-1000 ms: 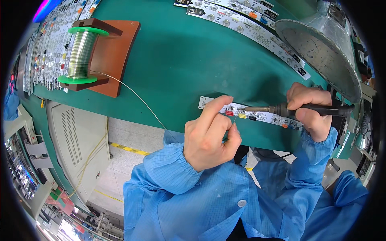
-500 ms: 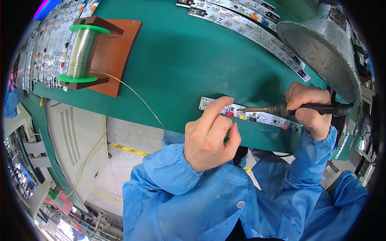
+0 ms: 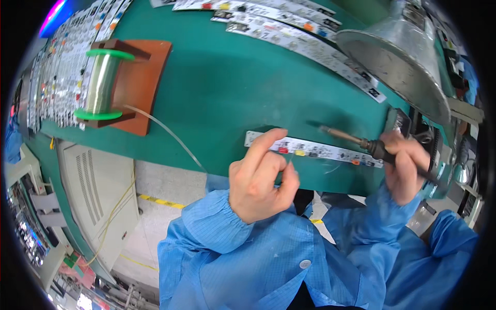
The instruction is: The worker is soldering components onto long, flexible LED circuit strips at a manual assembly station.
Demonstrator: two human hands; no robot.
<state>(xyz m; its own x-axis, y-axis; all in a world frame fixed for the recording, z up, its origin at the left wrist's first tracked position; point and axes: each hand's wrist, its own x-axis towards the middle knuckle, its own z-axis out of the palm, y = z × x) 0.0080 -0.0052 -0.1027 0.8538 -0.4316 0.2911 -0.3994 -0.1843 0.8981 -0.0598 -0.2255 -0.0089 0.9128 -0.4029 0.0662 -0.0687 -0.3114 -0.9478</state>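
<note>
A narrow white circuit board with red, yellow, black and orange parts lies on the green mat. At its left end is my left hand, the index finger stretched onto the board and the other fingers curled by the thumb. Solder wire runs from a green-flanged spool toward this hand and passes behind my sleeve; its end at the fingertips is barely visible. In my right hand is a soldering iron, blurred, its tip raised off the board and pointing left.
Several similar boards lie along the back, and more stand in rows at far left. The spool's brown stand is on the mat. A metal cone-shaped hood rises at right, beside a dark soldering-iron holder.
My right hand has drawn the soldering iron up and away from the board's parts. My left hand stays at the board's left end. The whole view has shifted slightly.
</note>
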